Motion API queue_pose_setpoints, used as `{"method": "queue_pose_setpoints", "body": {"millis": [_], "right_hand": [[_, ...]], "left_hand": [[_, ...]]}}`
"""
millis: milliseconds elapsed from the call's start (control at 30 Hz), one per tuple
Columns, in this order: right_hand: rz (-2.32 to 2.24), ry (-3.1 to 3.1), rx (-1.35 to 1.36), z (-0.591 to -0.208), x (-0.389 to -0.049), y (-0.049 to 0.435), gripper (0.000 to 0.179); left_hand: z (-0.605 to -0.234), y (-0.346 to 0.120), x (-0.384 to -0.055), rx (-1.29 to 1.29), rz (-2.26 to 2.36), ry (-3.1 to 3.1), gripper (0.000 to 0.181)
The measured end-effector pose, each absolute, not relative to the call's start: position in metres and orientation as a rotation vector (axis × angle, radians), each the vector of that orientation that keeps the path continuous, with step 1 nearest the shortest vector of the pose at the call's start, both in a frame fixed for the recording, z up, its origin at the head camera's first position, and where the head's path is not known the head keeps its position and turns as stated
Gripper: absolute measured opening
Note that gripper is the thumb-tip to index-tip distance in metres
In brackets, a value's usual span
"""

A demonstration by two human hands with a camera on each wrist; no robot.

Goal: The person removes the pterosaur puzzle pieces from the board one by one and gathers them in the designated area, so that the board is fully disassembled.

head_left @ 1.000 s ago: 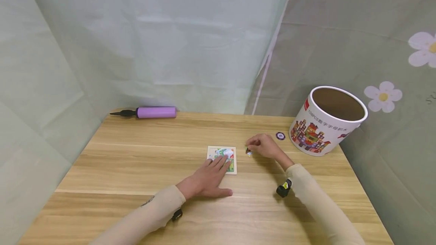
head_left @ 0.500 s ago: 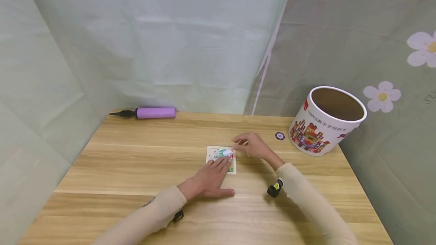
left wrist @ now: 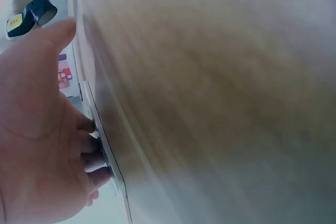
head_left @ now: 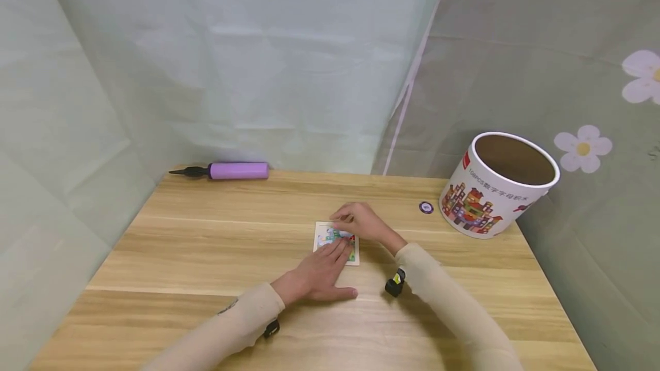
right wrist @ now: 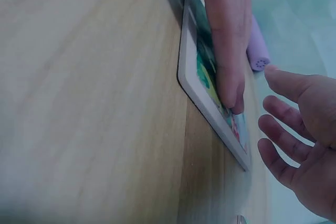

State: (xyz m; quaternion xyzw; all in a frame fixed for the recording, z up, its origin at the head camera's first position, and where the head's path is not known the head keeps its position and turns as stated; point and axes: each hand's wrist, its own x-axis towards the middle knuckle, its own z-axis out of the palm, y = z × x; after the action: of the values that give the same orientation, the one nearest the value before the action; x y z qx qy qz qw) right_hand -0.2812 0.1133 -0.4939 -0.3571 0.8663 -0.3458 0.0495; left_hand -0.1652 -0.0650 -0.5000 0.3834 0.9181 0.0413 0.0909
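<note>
A small square picture puzzle board (head_left: 322, 227) with a pale frame lies on the wooden table. Across its lower part rests my left hand (head_left: 322, 273), fingers stretched forward and thumb out to the side. The left wrist view shows those fingertips touching the board's edge (left wrist: 114, 163). My right hand (head_left: 363, 223) hovers at the board's upper right, with thumb and fingers bent and spread apart. No object shows between them in the right wrist view, where the same hand (right wrist: 302, 135) stands close to the board (right wrist: 210, 106). Part of the picture is covered by both hands.
A round purple-and-white chip (head_left: 425, 207) lies right of the hands. Behind it stands a large white printed bucket (head_left: 471, 205). At the back left lies a purple hand pump (head_left: 238, 170). The edge of a small object (right wrist: 241, 219) shows low in the right wrist view.
My right hand has moved left, from beside small coloured puzzle pieces on the table to over the board's upper right corner. The left hand has stayed on the board.
</note>
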Motion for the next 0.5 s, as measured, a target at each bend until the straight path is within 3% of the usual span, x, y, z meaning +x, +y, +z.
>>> {"method": "queue_pose_setpoints", "body": {"millis": [500], "right_hand": [[-0.836,2.636,-1.176,-0.5033,-0.2909,0.103,0.01]], "left_hand": [[-0.5038,-0.0661,-0.1681,1.161,0.075,2.74,0.099]]}}
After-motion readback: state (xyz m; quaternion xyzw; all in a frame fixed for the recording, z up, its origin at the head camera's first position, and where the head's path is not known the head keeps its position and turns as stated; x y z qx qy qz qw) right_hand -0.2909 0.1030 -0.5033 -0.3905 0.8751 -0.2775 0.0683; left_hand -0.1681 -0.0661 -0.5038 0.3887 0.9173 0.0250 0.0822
